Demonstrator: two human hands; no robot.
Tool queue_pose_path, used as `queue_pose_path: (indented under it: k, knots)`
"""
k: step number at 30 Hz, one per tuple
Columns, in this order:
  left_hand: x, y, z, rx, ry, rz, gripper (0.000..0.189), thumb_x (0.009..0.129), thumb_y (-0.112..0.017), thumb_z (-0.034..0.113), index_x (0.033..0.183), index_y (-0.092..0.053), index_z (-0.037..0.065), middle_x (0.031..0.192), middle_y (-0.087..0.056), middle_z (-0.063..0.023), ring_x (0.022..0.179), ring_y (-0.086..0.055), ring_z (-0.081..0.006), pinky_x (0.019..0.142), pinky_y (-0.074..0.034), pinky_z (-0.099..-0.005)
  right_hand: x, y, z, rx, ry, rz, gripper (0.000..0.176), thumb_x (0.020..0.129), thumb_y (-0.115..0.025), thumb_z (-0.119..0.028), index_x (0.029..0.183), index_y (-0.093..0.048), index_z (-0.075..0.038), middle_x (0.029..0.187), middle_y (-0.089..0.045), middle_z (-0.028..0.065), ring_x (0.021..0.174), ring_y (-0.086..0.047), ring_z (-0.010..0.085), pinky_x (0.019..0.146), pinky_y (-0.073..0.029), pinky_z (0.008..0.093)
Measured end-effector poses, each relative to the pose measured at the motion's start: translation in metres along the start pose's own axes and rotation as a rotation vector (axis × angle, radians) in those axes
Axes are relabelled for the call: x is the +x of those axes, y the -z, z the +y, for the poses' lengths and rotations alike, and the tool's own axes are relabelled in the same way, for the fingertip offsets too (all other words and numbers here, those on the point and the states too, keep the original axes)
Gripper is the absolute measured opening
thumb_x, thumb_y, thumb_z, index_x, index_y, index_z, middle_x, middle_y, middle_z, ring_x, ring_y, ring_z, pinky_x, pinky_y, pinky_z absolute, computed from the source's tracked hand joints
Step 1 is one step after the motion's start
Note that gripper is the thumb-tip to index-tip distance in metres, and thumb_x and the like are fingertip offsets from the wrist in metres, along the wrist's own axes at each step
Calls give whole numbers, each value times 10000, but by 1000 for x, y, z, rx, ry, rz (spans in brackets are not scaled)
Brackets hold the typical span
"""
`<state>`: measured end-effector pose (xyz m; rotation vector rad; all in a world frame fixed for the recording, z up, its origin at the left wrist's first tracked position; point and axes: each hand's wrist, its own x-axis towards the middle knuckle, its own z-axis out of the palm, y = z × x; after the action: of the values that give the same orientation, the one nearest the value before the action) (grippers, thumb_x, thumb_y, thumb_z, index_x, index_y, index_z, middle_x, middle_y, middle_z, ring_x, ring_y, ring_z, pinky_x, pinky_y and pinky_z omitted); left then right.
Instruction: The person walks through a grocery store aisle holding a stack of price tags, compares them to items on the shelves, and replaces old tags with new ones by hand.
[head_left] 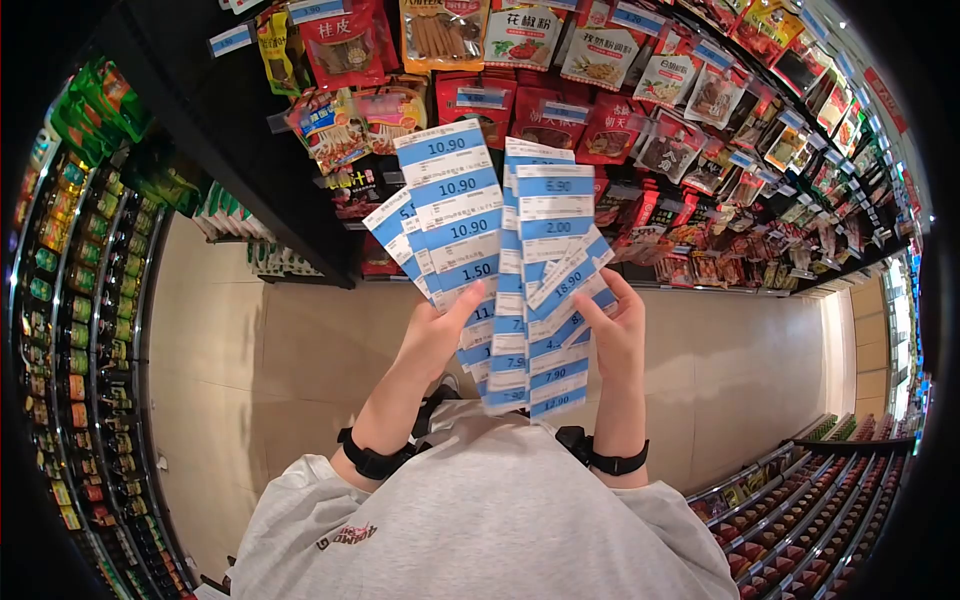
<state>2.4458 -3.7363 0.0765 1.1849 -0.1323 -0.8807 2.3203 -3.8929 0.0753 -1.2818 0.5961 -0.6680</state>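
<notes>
Several long strips of blue-and-white price labels are fanned out in front of my chest. My left hand point(447, 318) is closed on the left strips of price labels point(452, 190), its thumb pressing beside the one printed 1.50. On the other side, my right hand point(612, 325) pinches the right strips of price labels point(557, 215), with the thumb near a slanted one printed 18.90. The two bunches overlap in the middle, and their lower ends hang close to my shirt. Fingers behind the strips are hidden.
Ahead, a rack of hanging spice packets point(525, 38) has price tags along its rails. Shelves of jars and packets point(95, 330) run down the left. More stocked shelves point(810, 510) stand at lower right. Tiled floor point(720, 370) lies between them.
</notes>
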Motion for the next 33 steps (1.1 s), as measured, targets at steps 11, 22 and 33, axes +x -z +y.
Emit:
queue_pose_path:
  k: [11,22,33]
  knots:
    - [15,15,-20,-48,16,33,392,840,-547,141,1180,-429,-14,1161,-494,-108,1032,-496,-219,873,-407,-348,-3,5,-9,140,-56,-19,336,753,-602,34,1074,-512,-8,948,-594,42,822,-573,94,723,-484,230]
    - [20,-3,-21,-117,-2,-210,376,894,-444,187,1199,-394,-28,1148,-504,-116,1028,-514,-231,846,-432,-361,-2,8,9,-333,125,45,384,690,-616,-76,1049,-542,41,854,-637,136,792,-605,167,713,-464,276]
    - [20,-6,-19,-357,154,-350,467,906,-360,297,1253,-322,-13,1239,-431,-137,1114,-450,-273,922,-365,-413,0,11,8,-450,199,34,373,699,-631,-53,1045,-534,47,891,-617,87,791,-568,113,718,-464,250]
